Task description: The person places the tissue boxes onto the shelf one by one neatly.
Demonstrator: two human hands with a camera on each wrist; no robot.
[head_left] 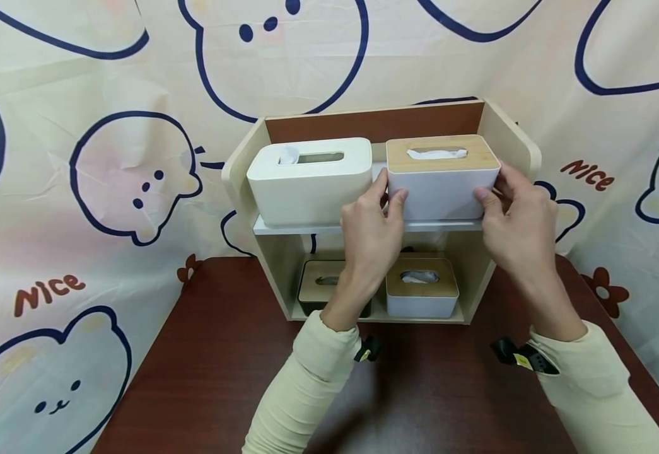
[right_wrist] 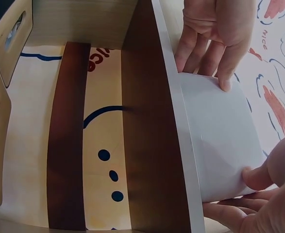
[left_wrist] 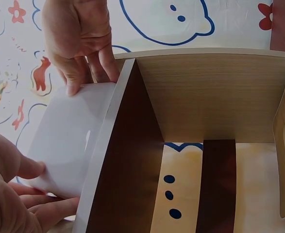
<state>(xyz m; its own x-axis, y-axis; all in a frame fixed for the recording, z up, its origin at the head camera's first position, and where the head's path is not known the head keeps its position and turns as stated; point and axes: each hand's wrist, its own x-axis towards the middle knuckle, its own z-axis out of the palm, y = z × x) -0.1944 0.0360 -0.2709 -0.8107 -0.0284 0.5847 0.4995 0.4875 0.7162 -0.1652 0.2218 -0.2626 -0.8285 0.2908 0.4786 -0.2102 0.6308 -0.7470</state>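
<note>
A white tissue box with a wooden lid (head_left: 437, 189) is at the right of the upper shelf, held from both sides. My left hand (head_left: 371, 230) grips its left end, with the thumb on the front face and fingers along the side. At the other end my right hand (head_left: 519, 217) holds it the same way. In the left wrist view, the box's white face (left_wrist: 76, 136) shows between both hands; the right wrist view also shows this face (right_wrist: 220, 136). Left of my left hand stands an all-white tissue box (head_left: 312, 195). Whether the held box touches the shelf board, I cannot tell.
The two-tier shelf unit (head_left: 522, 139) stands on a dark red-brown table (head_left: 210, 366) against a cartoon-printed cloth (head_left: 136, 82). Its lower tier holds a dark tissue box with a wooden lid (head_left: 312, 293), partly behind my left arm, and a smaller white one with a wooden lid (head_left: 420, 306).
</note>
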